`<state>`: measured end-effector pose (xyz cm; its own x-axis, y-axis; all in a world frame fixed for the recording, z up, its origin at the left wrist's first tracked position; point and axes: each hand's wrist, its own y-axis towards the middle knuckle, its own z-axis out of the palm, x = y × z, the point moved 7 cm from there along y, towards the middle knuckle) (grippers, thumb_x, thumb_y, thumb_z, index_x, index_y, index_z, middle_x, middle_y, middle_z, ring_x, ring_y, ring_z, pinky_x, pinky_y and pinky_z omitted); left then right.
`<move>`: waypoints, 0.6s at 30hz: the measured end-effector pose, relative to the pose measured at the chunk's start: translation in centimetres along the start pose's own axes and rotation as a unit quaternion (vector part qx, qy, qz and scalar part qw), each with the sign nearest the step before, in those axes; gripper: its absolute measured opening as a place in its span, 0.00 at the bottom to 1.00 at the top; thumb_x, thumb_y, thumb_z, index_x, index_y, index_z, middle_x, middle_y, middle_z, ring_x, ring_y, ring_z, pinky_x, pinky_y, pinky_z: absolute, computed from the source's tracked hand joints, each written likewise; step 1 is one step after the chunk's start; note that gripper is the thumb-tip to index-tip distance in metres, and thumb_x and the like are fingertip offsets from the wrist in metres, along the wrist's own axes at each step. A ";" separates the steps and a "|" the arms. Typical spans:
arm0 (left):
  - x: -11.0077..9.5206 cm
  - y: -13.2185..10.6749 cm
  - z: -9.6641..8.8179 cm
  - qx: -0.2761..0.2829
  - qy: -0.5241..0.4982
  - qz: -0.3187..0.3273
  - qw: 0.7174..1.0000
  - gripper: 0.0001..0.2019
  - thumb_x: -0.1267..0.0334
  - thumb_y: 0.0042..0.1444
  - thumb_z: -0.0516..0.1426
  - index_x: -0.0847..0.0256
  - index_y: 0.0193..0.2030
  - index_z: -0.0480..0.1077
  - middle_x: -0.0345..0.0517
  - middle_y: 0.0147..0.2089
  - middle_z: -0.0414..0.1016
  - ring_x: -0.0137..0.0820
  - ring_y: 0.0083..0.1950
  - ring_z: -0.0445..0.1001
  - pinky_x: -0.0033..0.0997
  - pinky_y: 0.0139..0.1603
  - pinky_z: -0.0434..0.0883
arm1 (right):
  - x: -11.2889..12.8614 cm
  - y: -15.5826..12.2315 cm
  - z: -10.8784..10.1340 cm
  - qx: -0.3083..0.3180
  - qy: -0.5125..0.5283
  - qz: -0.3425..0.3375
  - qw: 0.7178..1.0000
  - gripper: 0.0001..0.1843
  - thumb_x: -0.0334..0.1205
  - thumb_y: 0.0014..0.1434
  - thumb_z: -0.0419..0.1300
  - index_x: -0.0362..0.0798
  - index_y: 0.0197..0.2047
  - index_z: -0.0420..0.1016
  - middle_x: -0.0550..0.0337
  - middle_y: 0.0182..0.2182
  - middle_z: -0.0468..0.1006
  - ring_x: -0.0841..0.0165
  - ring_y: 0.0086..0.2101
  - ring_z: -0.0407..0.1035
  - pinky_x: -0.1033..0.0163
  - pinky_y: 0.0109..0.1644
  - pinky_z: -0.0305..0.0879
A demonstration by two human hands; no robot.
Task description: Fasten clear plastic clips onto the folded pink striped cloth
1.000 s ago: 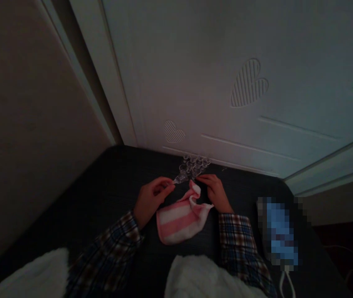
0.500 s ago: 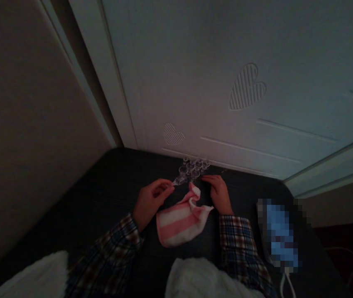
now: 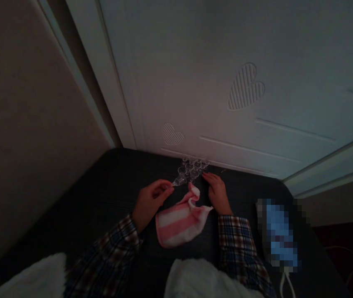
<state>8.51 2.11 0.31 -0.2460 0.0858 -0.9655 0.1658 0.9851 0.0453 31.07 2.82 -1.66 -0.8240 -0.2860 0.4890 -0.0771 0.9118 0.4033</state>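
Observation:
My left hand (image 3: 153, 203) pinches the pointed near end of a clear plastic piece (image 3: 181, 179), at the near left of the pile. Behind it, several small round clear pieces (image 3: 193, 166) lie in a cluster against the foot of the white panel. They look like suction cups, but dim light blurs their exact kind. At the right edge of the cluster rests my right hand (image 3: 218, 192), fingers stretched out, fingertips close to the pieces; whether they touch is unclear. Between both hands lies a pink-and-white striped cloth (image 3: 179, 225), its far corner crumpled upward.
The dark tabletop (image 3: 102, 198) meets an upright white panel (image 3: 195, 82) with embossed hearts. To the right lies a pixelated phone-like device (image 3: 279, 236) with a white cable (image 3: 284, 283). White fabric (image 3: 207, 279) sits at the near edge. A wall (image 3: 33, 124) rises on the left.
The fingers of my right hand have shifted slightly, toward the far side beside the clear pieces. My left hand keeps its pinch, and the cloth lies as before.

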 end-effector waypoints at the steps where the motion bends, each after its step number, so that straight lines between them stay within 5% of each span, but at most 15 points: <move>1: 0.0 0.0 0.0 -0.001 0.000 0.001 1.000 0.15 0.54 0.49 0.56 0.62 0.38 0.70 0.44 0.31 0.72 0.24 0.23 0.64 0.21 0.19 0.60 | 0.0 0.0 0.1 0.005 0.000 -0.001 1.000 0.29 0.22 0.50 0.45 0.49 0.53 0.68 0.58 0.51 0.70 0.64 0.54 0.58 0.51 0.59 0.50; 18: 1.1 0.3 0.2 0.016 0.031 -0.022 0.999 0.15 0.53 0.49 0.56 0.62 0.37 0.70 0.44 0.31 0.72 0.26 0.25 0.66 0.21 0.19 0.62 | -1.1 0.1 -0.1 -0.026 -0.032 0.034 0.999 0.32 0.23 0.49 0.43 0.42 0.59 0.59 0.50 0.54 0.66 0.64 0.55 0.56 0.52 0.59 0.53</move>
<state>8.54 2.49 -0.76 -0.3116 0.0529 -0.9487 0.1836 0.9830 -0.0055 32.03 3.24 -2.08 -0.8611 -0.2025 0.4664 0.0088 0.9112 0.4118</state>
